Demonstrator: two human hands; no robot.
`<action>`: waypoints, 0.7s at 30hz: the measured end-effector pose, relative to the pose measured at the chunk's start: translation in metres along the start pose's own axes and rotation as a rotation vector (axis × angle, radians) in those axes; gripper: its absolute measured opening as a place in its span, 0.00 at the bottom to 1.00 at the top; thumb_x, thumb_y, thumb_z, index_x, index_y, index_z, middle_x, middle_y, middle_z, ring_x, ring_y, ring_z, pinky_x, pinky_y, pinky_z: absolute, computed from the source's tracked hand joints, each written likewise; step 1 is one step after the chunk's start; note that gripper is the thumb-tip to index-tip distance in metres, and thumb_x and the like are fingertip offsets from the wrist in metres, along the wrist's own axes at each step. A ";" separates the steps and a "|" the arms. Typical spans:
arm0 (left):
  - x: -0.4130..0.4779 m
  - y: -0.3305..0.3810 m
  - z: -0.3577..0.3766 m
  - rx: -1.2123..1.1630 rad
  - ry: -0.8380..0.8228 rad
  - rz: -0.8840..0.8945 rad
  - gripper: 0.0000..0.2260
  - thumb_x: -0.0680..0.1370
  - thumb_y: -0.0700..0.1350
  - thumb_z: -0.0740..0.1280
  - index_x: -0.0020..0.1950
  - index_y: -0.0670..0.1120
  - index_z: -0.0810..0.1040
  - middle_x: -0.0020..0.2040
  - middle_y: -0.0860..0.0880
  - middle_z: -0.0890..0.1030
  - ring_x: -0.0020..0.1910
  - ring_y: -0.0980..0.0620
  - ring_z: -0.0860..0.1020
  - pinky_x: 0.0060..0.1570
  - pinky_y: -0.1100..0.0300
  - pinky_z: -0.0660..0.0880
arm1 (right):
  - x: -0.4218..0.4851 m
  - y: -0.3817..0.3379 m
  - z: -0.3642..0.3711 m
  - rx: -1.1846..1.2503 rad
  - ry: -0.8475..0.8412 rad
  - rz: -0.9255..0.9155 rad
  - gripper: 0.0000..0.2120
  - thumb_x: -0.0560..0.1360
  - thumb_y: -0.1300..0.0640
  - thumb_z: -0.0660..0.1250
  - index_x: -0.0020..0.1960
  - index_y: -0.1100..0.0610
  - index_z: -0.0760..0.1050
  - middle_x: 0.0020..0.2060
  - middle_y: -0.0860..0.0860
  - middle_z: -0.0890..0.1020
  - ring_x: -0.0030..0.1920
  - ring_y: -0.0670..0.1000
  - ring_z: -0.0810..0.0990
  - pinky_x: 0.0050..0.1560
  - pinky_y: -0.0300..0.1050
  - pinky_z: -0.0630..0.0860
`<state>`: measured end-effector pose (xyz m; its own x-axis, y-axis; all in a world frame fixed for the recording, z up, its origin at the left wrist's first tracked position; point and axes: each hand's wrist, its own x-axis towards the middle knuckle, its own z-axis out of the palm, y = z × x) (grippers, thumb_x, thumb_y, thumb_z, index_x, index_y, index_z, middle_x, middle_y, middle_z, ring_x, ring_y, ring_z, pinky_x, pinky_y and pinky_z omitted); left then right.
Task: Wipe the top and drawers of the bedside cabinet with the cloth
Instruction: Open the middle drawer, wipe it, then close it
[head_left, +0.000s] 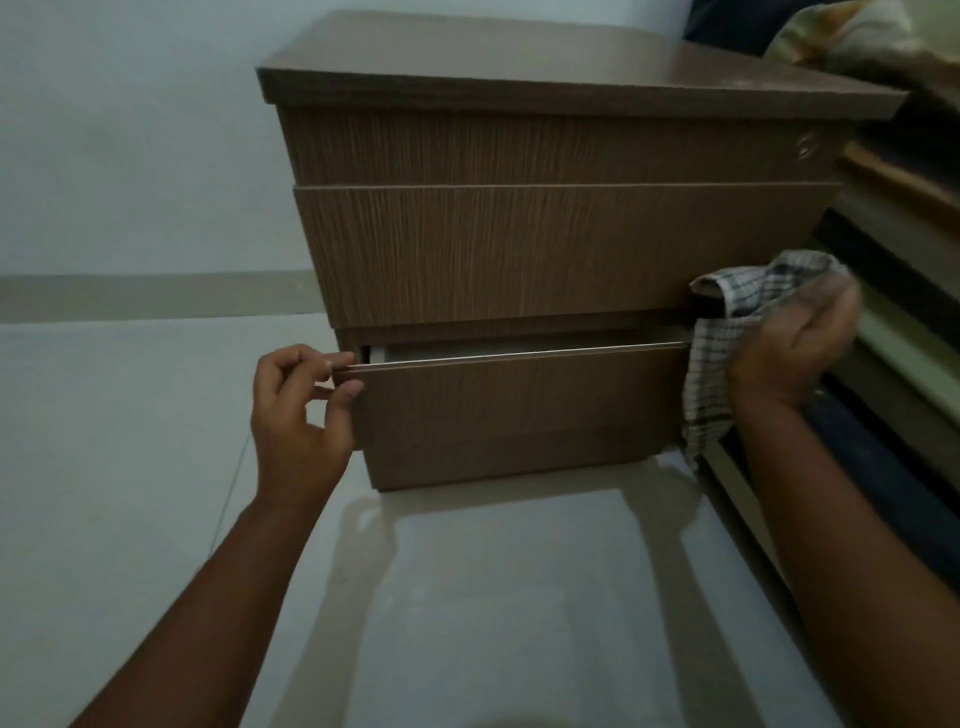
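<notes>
A brown wood-grain bedside cabinet (545, 249) stands on the pale floor, its top (519, 57) bare. Its bottom drawer (519, 400) is pulled out a little, with a narrow gap showing above its front. My left hand (298, 415) pinches the top left corner of that drawer front between fingers and thumb. My right hand (795, 343) grips a checked cloth (727, 312) at the drawer's right end, by the gap. Part of the cloth hangs down past the drawer's right edge. The two upper drawers are closed.
A bed frame with dark and pale slats (893, 312) runs along the right side, close against the cabinet. A patterned pillow (857, 36) lies above it. Pale floor (467, 597) spreads in front and to the left, and a light wall (130, 130) stands behind.
</notes>
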<state>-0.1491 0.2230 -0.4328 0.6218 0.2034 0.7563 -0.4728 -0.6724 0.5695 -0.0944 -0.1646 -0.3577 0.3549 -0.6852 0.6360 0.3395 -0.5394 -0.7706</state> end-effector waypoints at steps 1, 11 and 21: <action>0.000 0.000 0.002 -0.008 0.004 -0.021 0.08 0.76 0.34 0.71 0.55 0.36 0.82 0.54 0.38 0.73 0.55 0.51 0.75 0.52 0.68 0.78 | -0.010 -0.011 0.004 0.058 -0.075 0.006 0.10 0.84 0.58 0.52 0.50 0.48 0.69 0.43 0.42 0.72 0.43 0.36 0.71 0.48 0.38 0.71; 0.015 -0.003 0.012 -0.057 0.031 -0.164 0.07 0.75 0.37 0.73 0.52 0.43 0.80 0.53 0.46 0.76 0.44 0.64 0.76 0.41 0.73 0.75 | -0.111 -0.068 0.042 0.201 -0.568 -0.154 0.28 0.74 0.73 0.65 0.72 0.60 0.66 0.66 0.55 0.73 0.67 0.45 0.74 0.68 0.38 0.71; 0.015 -0.009 0.018 -0.052 0.070 -0.207 0.06 0.76 0.39 0.72 0.51 0.43 0.78 0.50 0.51 0.77 0.44 0.63 0.76 0.37 0.65 0.77 | -0.181 -0.043 0.058 0.220 -0.332 -0.169 0.17 0.67 0.76 0.72 0.52 0.62 0.80 0.51 0.62 0.73 0.51 0.57 0.77 0.53 0.42 0.78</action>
<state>-0.1241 0.2190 -0.4321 0.6650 0.3834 0.6409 -0.3724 -0.5737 0.7296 -0.1222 0.0106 -0.4373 0.5268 -0.3824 0.7591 0.5819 -0.4888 -0.6500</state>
